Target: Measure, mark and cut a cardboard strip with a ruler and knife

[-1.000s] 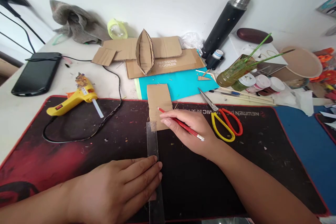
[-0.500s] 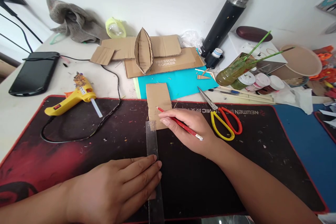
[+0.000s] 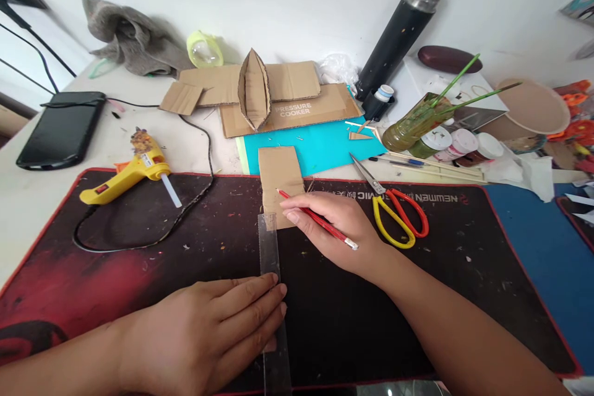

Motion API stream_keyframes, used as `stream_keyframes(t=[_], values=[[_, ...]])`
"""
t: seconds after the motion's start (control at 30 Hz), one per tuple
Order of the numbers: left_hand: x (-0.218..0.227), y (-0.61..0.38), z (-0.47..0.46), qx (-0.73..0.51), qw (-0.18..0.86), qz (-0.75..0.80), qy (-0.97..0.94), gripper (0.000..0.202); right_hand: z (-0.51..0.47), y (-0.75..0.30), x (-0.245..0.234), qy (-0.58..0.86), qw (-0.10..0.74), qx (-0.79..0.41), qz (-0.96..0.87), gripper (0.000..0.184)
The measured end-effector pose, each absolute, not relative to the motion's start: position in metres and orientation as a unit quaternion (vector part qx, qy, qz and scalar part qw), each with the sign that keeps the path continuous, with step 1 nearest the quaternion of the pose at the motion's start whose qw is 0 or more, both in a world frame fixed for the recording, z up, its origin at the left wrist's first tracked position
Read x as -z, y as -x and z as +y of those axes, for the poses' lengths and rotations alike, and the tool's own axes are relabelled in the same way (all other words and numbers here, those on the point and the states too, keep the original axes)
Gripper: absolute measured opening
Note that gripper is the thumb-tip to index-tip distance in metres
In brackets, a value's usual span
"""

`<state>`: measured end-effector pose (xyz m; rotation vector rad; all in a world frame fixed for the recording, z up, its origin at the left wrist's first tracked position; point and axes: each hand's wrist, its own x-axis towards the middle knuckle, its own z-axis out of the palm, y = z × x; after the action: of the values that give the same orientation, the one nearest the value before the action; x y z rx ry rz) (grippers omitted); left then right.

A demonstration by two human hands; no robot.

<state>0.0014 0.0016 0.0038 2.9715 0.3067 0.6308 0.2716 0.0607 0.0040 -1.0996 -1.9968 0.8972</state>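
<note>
My left hand (image 3: 204,328) holds a clear plastic ruler (image 3: 268,250), its fingers together across the top. The ruler runs lengthwise away from me over the dark mat, and its far end overlaps the near left corner of a cardboard piece (image 3: 281,167). In my right hand (image 3: 341,229) is a red pencil (image 3: 325,223) with a white eraser end, gripped between thumb and fingers. Its tip points up and left over the cardboard; whether it touches the surface I cannot tell. Scissors (image 3: 385,195) with one yellow and one red handle lie right of my right hand.
A yellow glue gun (image 3: 125,179) with its cord lies on the mat (image 3: 208,216) at left, near a black phone (image 3: 62,130). Behind are cut cardboard pieces (image 3: 292,117) on a blue sheet (image 3: 278,145). A black thermos (image 3: 394,43) and several paint jars (image 3: 461,139) stand at right.
</note>
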Motion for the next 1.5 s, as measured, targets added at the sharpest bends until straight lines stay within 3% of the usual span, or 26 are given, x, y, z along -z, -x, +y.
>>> stream_keyframes(t=[0.63,1.13,1.27,1.5], values=[[-0.001,-0.001,0.002,-0.211,0.049,0.102,-0.971,0.031,0.061,-0.271,-0.001,0.419,0.343,-0.346,-0.766,0.017],[0.001,-0.001,0.001,-0.216,0.052,0.104,-0.969,0.032,0.06,-0.271,-0.007,0.442,0.409,-0.348,-0.719,0.017],[0.0,0.0,0.001,-0.213,0.054,0.107,-0.97,0.032,0.064,-0.272,-0.012,0.453,0.433,-0.366,-0.688,0.022],[-0.001,-0.003,0.001,-0.229,0.059,0.114,-0.965,0.033,0.066,-0.272,-0.015,0.458,0.472,-0.451,-0.603,0.046]])
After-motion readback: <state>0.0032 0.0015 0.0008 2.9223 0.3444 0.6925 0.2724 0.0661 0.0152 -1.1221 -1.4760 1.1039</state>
